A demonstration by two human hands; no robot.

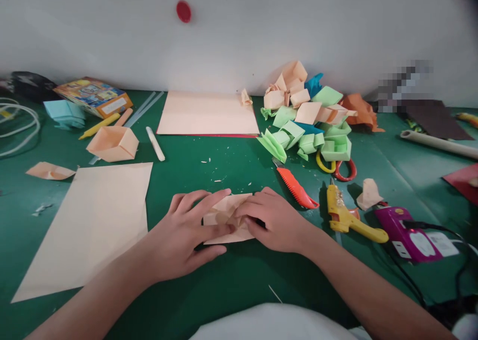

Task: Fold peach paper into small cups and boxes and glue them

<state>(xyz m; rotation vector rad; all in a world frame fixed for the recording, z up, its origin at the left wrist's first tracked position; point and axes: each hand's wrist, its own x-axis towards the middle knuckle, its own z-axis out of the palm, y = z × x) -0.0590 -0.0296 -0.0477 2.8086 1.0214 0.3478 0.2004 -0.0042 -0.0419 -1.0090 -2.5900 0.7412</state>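
Note:
A small folded peach paper piece (228, 219) lies on the green table (231, 170) in front of me. My left hand (186, 233) rests on its left side, fingers stretched flat across the paper. On the right side, my right hand (274, 219) presses the paper with curled fingers. Both hands touch the paper and pin it to the table; part of it is hidden under them.
A large peach sheet (93, 225) lies at left, another (207, 113) by the wall. A peach paper box (113, 143), a pile of folded paper pieces (309, 118), an orange cutter (297, 186), scissors (338, 168), a yellow glue gun (349, 215) and a purple device (407, 233) surround me.

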